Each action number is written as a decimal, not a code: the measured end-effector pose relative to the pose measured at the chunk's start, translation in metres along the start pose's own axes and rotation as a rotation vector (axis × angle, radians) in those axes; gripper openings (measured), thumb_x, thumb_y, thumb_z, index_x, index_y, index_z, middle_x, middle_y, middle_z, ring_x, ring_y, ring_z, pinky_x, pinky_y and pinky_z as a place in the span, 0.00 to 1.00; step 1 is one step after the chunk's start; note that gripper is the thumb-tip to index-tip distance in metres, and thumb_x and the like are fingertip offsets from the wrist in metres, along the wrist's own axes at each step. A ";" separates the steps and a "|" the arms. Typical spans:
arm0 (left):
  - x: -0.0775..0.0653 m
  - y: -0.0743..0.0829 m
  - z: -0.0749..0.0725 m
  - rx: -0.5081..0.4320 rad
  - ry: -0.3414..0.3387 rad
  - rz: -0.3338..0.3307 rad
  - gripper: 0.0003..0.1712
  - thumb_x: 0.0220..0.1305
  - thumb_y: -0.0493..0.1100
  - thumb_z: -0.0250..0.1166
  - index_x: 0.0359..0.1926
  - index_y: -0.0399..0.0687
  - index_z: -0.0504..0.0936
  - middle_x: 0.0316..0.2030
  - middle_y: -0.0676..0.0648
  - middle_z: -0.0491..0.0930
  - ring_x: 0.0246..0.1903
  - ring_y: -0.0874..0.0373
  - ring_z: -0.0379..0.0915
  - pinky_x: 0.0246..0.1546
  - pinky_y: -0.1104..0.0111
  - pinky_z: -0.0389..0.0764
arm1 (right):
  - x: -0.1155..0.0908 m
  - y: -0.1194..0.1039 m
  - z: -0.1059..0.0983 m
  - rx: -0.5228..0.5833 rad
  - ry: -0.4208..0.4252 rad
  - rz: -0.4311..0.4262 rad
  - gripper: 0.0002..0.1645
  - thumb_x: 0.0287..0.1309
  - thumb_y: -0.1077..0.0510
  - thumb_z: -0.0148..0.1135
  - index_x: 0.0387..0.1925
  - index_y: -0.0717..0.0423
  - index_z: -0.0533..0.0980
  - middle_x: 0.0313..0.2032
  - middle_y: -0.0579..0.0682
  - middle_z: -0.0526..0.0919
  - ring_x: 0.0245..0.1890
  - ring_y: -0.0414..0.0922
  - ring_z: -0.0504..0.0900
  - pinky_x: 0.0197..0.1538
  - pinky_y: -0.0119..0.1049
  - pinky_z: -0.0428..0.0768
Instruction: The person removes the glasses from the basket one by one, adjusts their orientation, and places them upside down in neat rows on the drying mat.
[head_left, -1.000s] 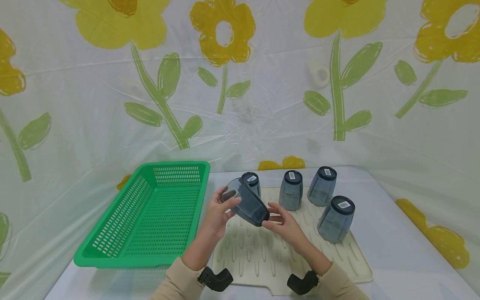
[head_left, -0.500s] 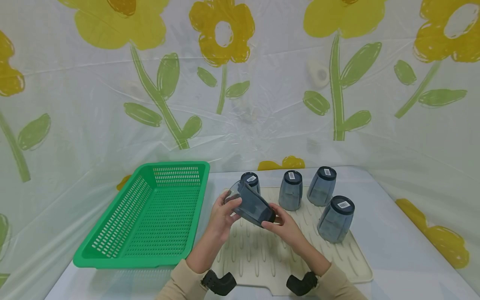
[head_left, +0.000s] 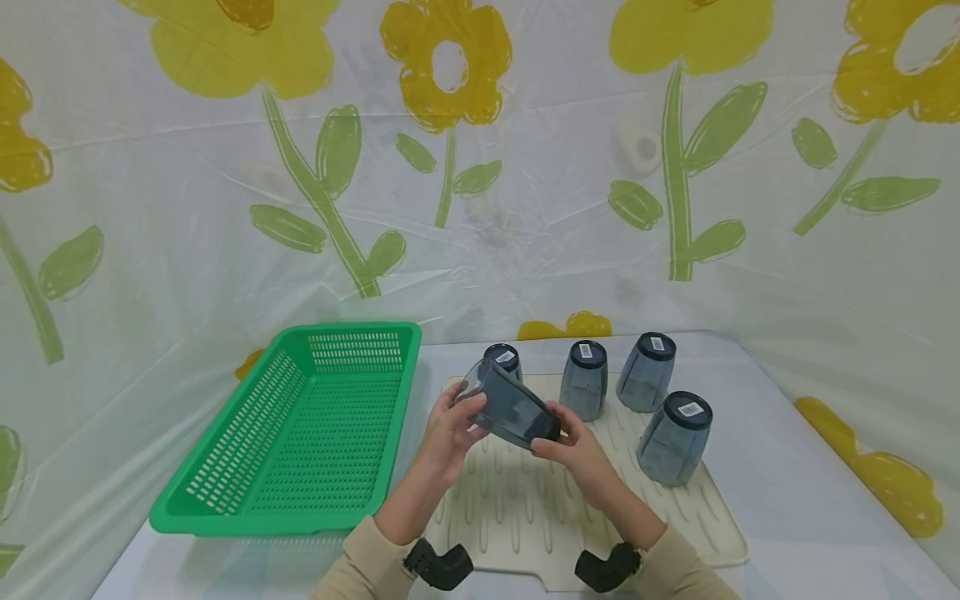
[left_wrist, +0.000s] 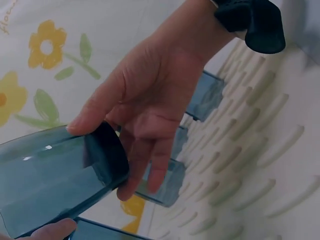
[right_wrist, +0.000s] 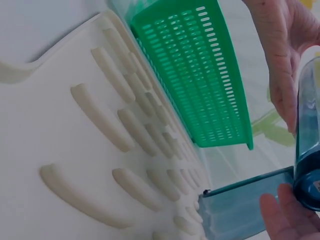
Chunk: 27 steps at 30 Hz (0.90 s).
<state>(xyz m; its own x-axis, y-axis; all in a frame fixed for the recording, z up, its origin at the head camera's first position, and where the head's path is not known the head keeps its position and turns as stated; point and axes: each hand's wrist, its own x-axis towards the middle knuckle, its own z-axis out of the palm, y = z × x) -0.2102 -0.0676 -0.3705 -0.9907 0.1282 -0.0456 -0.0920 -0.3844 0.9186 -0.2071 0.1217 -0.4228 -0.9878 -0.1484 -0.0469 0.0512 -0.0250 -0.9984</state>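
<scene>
A translucent blue-grey tumbler [head_left: 512,410] is held tilted above the drying mat, its mouth to the upper left and its dark base to the lower right. My left hand [head_left: 448,432] grips it near the rim, thumb on the near side. At the other end, my right hand [head_left: 583,457] holds the base between thumb and fingers. In the left wrist view, the right thumb lies on the side of the tumbler [left_wrist: 55,170] near its dark base. A pale label shows on the base in the right wrist view.
Several matching tumblers [head_left: 583,383] stand upside down on the cream drying mat [head_left: 517,517], labels on their bases. One is partly hidden behind the held tumbler. A green slotted basket [head_left: 315,450] stands at the left. Behind the table hangs a flowered sheet [head_left: 525,250].
The tumbler has shifted a little to the right and lies more level. My left hand has moved right with it, and my right fingers have closed further round its base.
</scene>
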 end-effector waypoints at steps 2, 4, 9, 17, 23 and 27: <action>0.000 0.000 0.000 -0.002 -0.012 -0.002 0.39 0.56 0.41 0.56 0.66 0.38 0.49 0.61 0.34 0.61 0.56 0.48 0.67 0.57 0.49 0.66 | 0.000 0.000 -0.001 0.041 -0.015 -0.010 0.42 0.51 0.61 0.64 0.65 0.57 0.56 0.61 0.61 0.60 0.53 0.55 0.72 0.51 0.46 0.77; 0.000 -0.001 0.000 0.001 -0.024 0.000 0.40 0.56 0.42 0.56 0.66 0.38 0.48 0.62 0.34 0.59 0.58 0.47 0.66 0.58 0.49 0.65 | 0.000 -0.001 -0.002 0.084 -0.034 -0.021 0.41 0.52 0.63 0.63 0.65 0.57 0.55 0.60 0.61 0.60 0.53 0.55 0.71 0.51 0.48 0.76; 0.001 0.000 -0.002 0.044 -0.039 0.008 0.38 0.55 0.41 0.57 0.64 0.36 0.52 0.61 0.35 0.59 0.52 0.53 0.69 0.58 0.52 0.67 | 0.000 -0.003 -0.003 0.157 -0.048 -0.023 0.41 0.52 0.65 0.62 0.66 0.57 0.53 0.62 0.60 0.57 0.55 0.56 0.68 0.54 0.52 0.73; 0.002 0.002 -0.011 0.160 -0.106 -0.001 0.39 0.53 0.42 0.62 0.62 0.34 0.56 0.59 0.35 0.61 0.42 0.61 0.69 0.52 0.59 0.73 | 0.000 -0.007 -0.007 0.189 -0.005 -0.013 0.43 0.50 0.69 0.60 0.66 0.55 0.53 0.66 0.59 0.50 0.60 0.54 0.61 0.52 0.34 0.74; 0.002 0.005 -0.015 0.216 -0.137 -0.033 0.39 0.52 0.43 0.64 0.62 0.35 0.58 0.57 0.35 0.64 0.43 0.58 0.71 0.51 0.56 0.74 | -0.001 -0.008 -0.012 0.256 -0.021 -0.059 0.45 0.49 0.69 0.60 0.66 0.57 0.50 0.65 0.60 0.50 0.57 0.50 0.63 0.48 0.29 0.75; 0.001 0.007 -0.015 0.262 -0.150 -0.061 0.40 0.53 0.42 0.64 0.64 0.36 0.57 0.59 0.34 0.63 0.44 0.55 0.72 0.51 0.55 0.74 | -0.002 -0.010 -0.015 0.289 -0.019 -0.086 0.44 0.50 0.68 0.59 0.66 0.57 0.50 0.67 0.58 0.48 0.56 0.47 0.63 0.49 0.29 0.75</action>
<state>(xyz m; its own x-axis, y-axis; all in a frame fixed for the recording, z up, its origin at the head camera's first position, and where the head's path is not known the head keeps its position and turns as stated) -0.2132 -0.0840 -0.3704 -0.9565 0.2848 -0.0632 -0.1025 -0.1252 0.9868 -0.2073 0.1370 -0.4135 -0.9875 -0.1522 0.0411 0.0096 -0.3180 -0.9480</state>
